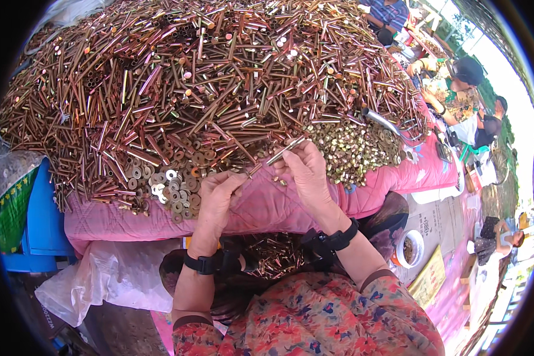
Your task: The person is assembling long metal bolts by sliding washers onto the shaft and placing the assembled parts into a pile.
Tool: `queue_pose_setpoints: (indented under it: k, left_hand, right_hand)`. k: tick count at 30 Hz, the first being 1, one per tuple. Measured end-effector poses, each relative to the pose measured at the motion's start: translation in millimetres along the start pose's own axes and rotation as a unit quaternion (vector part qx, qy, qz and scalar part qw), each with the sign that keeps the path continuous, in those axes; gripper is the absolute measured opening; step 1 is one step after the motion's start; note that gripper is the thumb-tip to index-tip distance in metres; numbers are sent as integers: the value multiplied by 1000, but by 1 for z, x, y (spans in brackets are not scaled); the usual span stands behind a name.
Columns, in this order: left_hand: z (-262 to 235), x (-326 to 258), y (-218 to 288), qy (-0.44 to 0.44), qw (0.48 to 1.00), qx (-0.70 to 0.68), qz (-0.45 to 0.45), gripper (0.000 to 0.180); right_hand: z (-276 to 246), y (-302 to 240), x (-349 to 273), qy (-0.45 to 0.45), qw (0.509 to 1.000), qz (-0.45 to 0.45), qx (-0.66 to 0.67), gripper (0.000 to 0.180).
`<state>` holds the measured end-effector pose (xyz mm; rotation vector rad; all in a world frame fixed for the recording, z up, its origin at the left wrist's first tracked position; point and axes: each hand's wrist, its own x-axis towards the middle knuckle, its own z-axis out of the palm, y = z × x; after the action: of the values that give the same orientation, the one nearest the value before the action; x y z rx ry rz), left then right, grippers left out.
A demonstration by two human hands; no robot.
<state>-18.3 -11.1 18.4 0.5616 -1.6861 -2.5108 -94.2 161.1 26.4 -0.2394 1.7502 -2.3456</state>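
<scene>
Both my hands work just above the near edge of a heaped table. My left hand (pixel 218 199) pinches a short, thin copper-coloured rod (pixel 254 170), probably a bolt, which points up and right. In my right hand (pixel 307 173) a shiny metal tube (pixel 285 151) is gripped between thumb and fingers, slanting up to the right. The two pieces are apart. Beside my left hand lie flat metal washers (pixel 184 188); small brassy nuts (pixel 353 155) are piled to the right of my right hand. Behind both rises a big heap of copper-coloured tubes and rods (pixel 219 77).
A pink quilted cloth (pixel 267 207) covers the table edge. Below, between my legs, is a container of finished-looking metal pieces (pixel 276 252). A curved metal handle (pixel 382 120) lies at right, a white bucket (pixel 410 248) on the floor. Other people (pixel 457 89) sit at far right.
</scene>
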Motion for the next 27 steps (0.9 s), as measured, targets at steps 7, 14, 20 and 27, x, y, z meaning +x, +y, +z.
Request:
queue_pose_setpoints:
  k: [7, 14, 20, 27]
  left_hand:
    - [-2, 0, 1, -46, 996, -65, -36, 13]
    - [-7, 1, -4, -43, 997, 40, 43, 8]
    - [6, 1, -14, -10, 993, 15, 114, 14]
    - [12, 7, -33, -87, 991, -62, 81, 19]
  right_hand:
    - [-7, 9, -1, -30, 972, 128, 194, 12]
    - [-9, 25, -5, 1, 949, 172, 264, 15]
    - [15, 26, -18, -33, 990, 73, 115, 17]
    - [20, 30, -27, -111, 960, -48, -254, 20]
